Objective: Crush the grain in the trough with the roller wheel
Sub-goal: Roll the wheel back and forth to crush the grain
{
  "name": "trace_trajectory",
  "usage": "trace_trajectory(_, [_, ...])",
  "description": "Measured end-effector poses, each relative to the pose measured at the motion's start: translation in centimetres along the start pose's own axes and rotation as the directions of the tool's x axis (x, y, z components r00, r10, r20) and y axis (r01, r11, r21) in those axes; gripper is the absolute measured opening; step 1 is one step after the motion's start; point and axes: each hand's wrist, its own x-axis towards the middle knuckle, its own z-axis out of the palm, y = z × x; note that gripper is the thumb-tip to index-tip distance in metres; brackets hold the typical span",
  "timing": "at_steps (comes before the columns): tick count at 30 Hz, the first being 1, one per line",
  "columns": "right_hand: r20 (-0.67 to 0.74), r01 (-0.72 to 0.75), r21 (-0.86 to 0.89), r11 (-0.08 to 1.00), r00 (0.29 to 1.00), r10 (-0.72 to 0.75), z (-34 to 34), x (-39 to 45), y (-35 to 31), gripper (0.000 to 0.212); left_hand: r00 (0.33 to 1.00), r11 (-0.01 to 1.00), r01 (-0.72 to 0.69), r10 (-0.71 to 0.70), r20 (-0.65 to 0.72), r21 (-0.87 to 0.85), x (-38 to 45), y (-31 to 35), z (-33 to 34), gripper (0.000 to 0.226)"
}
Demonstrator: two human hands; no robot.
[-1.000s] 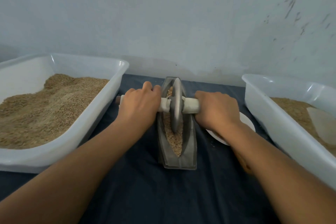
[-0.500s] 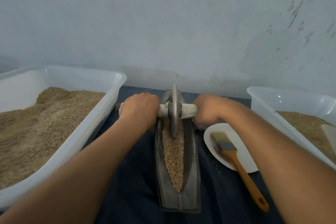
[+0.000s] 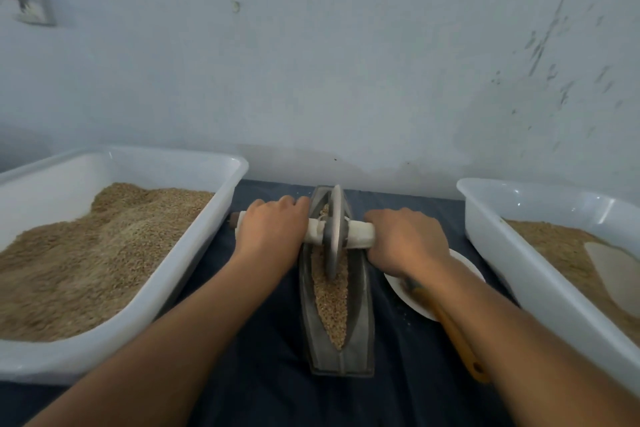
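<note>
A narrow grey metal trough [image 3: 360, 329] lies lengthwise on the dark cloth, holding a strip of tan grain [image 3: 331, 302]. The grey roller wheel [image 3: 334, 236] stands upright in the trough's far half, on a cloth-wrapped axle. My left hand [image 3: 270, 232] grips the axle's left handle, its wooden tip showing beyond my knuckles. My right hand [image 3: 405, 239] grips the right handle. Both sets of fingers curl round the axle.
A white tub [image 3: 187, 253] of grain stands at the left, another white tub [image 3: 512, 253] with grain and a scoop at the right. A white plate [image 3: 464, 263] and an orange-handled brush [image 3: 457, 336] lie under my right forearm. A wall rises just behind the trough.
The wheel rolled to the trough's far end, then came back toward me a little. My view shifted, and my right forearm now covers most of the plate and brush.
</note>
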Motion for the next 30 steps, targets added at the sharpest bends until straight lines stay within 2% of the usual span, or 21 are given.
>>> trace_trajectory(4, [-0.152,0.021,-0.024,0.999,0.988,-0.024,0.3,-2.8,-0.5,0.021,0.999,1.000,0.000,-0.001,-0.036,-0.026,-2.6,0.4,-0.8,0.040])
trace_trajectory(8, [-0.220,0.037,0.000,0.999,0.975,-0.036,-0.2,-5.1,-1.1,0.026,0.997,1.000,0.010,-0.011,-0.080,-0.022,-5.3,0.8,-1.3,0.050])
trace_trajectory(14, [-0.408,0.105,-0.076,0.992,0.904,-0.127,-1.1,-8.4,-1.6,0.030,0.993,1.000,-0.005,0.004,-0.119,-0.007,-7.5,1.2,-1.9,0.083])
trace_trajectory(20, [-0.469,0.140,-0.131,0.981,0.864,-0.186,-1.9,-9.0,-2.1,0.029,0.989,0.999,0.006,-0.011,-0.150,-0.033,-8.7,0.8,-1.3,0.082])
trace_trajectory(22, [-0.447,0.140,-0.142,0.980,0.874,-0.190,-2.0,-8.4,-2.2,0.030,0.990,0.999,0.002,-0.008,-0.139,-0.041,-8.3,0.6,-1.0,0.078])
trace_trajectory(26, [-0.309,0.097,-0.163,0.982,0.940,-0.144,-1.5,-6.1,-1.6,0.031,0.994,0.997,-0.009,0.000,-0.112,-0.079,-6.5,0.2,-0.4,0.061])
trace_trajectory(30, [-0.174,0.042,-0.106,0.993,0.983,-0.060,-0.8,-3.8,-1.1,0.018,0.994,0.996,0.001,-0.011,-0.111,-0.086,-4.3,0.0,0.3,0.044])
